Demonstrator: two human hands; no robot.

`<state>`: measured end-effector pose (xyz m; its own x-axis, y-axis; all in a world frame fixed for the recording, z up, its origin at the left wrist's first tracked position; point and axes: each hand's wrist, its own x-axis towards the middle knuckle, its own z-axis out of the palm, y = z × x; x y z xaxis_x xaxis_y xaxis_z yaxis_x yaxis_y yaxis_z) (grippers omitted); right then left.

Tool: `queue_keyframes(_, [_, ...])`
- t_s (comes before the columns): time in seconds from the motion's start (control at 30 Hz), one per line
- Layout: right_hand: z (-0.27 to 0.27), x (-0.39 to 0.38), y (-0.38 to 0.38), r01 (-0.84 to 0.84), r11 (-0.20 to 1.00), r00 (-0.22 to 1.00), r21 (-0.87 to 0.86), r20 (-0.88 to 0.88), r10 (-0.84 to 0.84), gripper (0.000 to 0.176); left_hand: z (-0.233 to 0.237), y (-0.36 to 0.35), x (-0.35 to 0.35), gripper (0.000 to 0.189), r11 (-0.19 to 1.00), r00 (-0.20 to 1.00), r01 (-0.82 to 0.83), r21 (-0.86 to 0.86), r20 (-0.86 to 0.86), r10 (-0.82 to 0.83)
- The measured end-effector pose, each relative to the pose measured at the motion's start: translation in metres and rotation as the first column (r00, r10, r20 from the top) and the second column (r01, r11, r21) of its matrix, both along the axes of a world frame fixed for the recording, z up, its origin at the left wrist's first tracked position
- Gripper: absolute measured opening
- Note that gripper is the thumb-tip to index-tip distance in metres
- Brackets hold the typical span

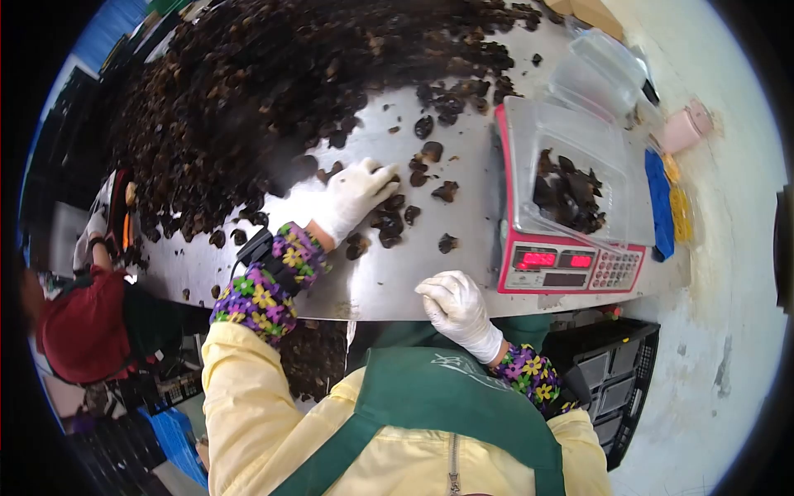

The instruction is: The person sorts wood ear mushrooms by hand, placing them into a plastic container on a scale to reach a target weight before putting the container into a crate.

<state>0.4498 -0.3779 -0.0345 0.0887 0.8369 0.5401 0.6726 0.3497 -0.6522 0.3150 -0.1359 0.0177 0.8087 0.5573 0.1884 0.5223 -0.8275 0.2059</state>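
My left hand (356, 198), in a white glove, reaches over the steel table with its fingers stretched out. Its fingertips touch or hover just over small dark curled pieces that look like dried wood ear mushrooms (389, 225). Near the table's front edge, my right hand (459, 310), also gloved, has its fingers curled in; whatever lies inside them, if anything, is hidden. To its right stands a red-framed digital scale (571, 269) with lit red digits. On the scale sits a clear plastic box (616, 186) with more mushroom pieces (569, 194) in it.
A large mushroom heap (248, 91) covers the table's far left. Clear plastic boxes (600, 74) stand behind the scale. Blue and yellow bands (659, 202) hang at the wall. Below right is a black crate (641, 372). Another person's red sleeve (87, 326) shows at left.
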Motion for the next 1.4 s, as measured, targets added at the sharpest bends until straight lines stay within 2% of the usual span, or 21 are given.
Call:
queue_keyframes(0.1, [-0.003, 0.001, -0.002, 0.021, 1.000, 1.000, 0.009, 0.005, -0.021, 0.022, 0.018, -0.007, 0.005, 0.029, 0.999, 0.972, 0.001, -0.050, 0.236, 0.011])
queue_keyframes(0.13, [-0.003, 0.001, -0.003, 0.010, 1.000, 1.000, 0.016, -0.003, -0.010, 0.022, 0.031, -0.015, 0.014, 0.029, 1.000, 0.955, -0.025, 0.000, 0.294, 0.024])
queue_keyframes(0.27, [-0.003, -0.002, 0.000, 0.002, 0.996, 0.998, 0.093, -0.059, 0.003, 0.025, 0.076, -0.041, 0.071, 0.038, 0.990, 0.870, 0.093, 0.108, 0.475, -0.133])
queue_keyframes(0.43, [0.013, 0.007, -0.008, -0.023, 0.994, 0.999, 0.108, -0.044, 0.028, 0.028, 0.111, -0.094, 0.168, 0.028, 0.951, 0.807, 0.239, 0.195, 0.505, -0.307])
queue_keyframes(0.5, [0.020, 0.012, -0.010, -0.031, 0.996, 1.000, 0.085, 0.008, 0.030, 0.018, 0.111, -0.111, 0.196, 0.033, 0.950, 0.857, 0.275, 0.149, 0.410, -0.313])
queue_keyframes(0.57, [0.019, 0.014, -0.017, -0.048, 0.999, 0.998, -0.016, 0.043, 0.048, 0.019, 0.103, -0.121, 0.215, 0.039, 0.953, 0.915, 0.291, 0.081, 0.267, -0.302])
queue_keyframes(0.63, [0.019, 0.016, -0.017, -0.058, 0.998, 0.998, -0.019, 0.027, 0.058, 0.017, 0.084, -0.126, 0.221, 0.049, 0.933, 0.887, 0.351, 0.078, 0.290, -0.358])
queue_keyframes(0.7, [0.026, 0.017, -0.013, -0.061, 0.998, 0.998, 0.012, 0.027, 0.060, 0.017, 0.080, -0.132, 0.215, 0.058, 0.913, 0.855, 0.316, 0.257, 0.340, -0.391])
queue_keyframes(0.73, [0.023, 0.017, -0.011, -0.054, 0.998, 0.998, 0.023, 0.023, 0.053, 0.019, 0.083, -0.131, 0.209, 0.054, 0.907, 0.805, 0.344, 0.242, 0.422, -0.418])
queue_keyframes(0.77, [0.019, 0.017, -0.010, -0.044, 0.999, 0.999, 0.030, 0.017, 0.043, 0.021, 0.088, -0.125, 0.200, 0.054, 0.910, 0.810, 0.340, 0.238, 0.417, -0.412])
queue_keyframes(0.83, [0.011, 0.016, -0.010, -0.025, 1.000, 0.998, -0.020, 0.060, 0.026, 0.022, 0.097, -0.101, 0.177, 0.041, 0.934, 0.759, 0.342, 0.101, 0.556, -0.338])
queue_keyframes(0.9, [0.004, 0.012, -0.004, -0.068, 0.998, 0.998, 0.019, 0.013, 0.067, 0.021, 0.073, -0.046, 0.159, 0.030, 0.980, 0.843, 0.199, -0.009, 0.511, -0.167])
queue_keyframes(0.97, [-0.004, 0.011, -0.002, -0.052, 0.998, 0.998, 0.028, -0.023, 0.052, 0.020, 0.040, 0.001, 0.140, 0.025, 0.997, 0.827, -0.065, -0.050, 0.556, 0.081])
queue_keyframes(1.03, [-0.006, 0.010, -0.001, -0.029, 0.999, 0.999, 0.017, -0.015, 0.029, 0.021, -0.009, 0.048, 0.112, 0.022, 0.964, 0.909, -0.243, -0.103, 0.322, 0.264])
queue_keyframes(1.07, [-0.006, 0.011, -0.002, -0.023, 1.000, 1.000, 0.008, -0.018, 0.023, 0.022, -0.019, 0.054, 0.105, 0.022, 0.964, 0.909, -0.240, -0.113, 0.321, 0.264])
queue_keyframes(1.13, [-0.005, 0.010, -0.001, -0.015, 1.000, 1.000, -0.002, -0.015, 0.015, 0.023, -0.033, 0.061, 0.096, 0.018, 0.977, 0.966, -0.208, -0.047, 0.145, 0.212])
queue_keyframes(1.17, [-0.005, 0.010, -0.002, -0.009, 1.000, 1.000, -0.003, -0.017, 0.009, 0.024, -0.037, 0.065, 0.091, 0.018, 0.976, 0.965, -0.208, -0.060, 0.149, 0.215])
queue_keyframes(1.23, [-0.005, 0.010, -0.002, -0.002, 1.000, 1.000, -0.015, -0.010, 0.002, 0.024, -0.043, 0.071, 0.084, 0.011, 0.985, 0.942, -0.121, -0.126, 0.299, 0.155])
queue_keyframes(1.3, [-0.003, 0.010, -0.001, 0.008, 1.000, 1.000, -0.019, -0.012, -0.009, 0.024, -0.009, 0.053, 0.071, 0.014, 0.982, 0.948, -0.133, -0.136, 0.271, 0.166])
queue_keyframes(1.37, [-0.001, 0.010, -0.001, -0.011, 1.000, 1.000, -0.023, -0.012, 0.010, 0.024, 0.001, 0.048, 0.056, 0.019, 0.999, 0.983, -0.047, -0.016, 0.178, 0.049])
queue_keyframes(1.4, [-0.001, 0.009, -0.001, -0.014, 0.999, 1.000, -0.030, -0.013, 0.014, 0.024, 0.003, 0.051, 0.052, 0.044, 0.991, 0.998, -0.066, -0.113, 0.009, 0.067])
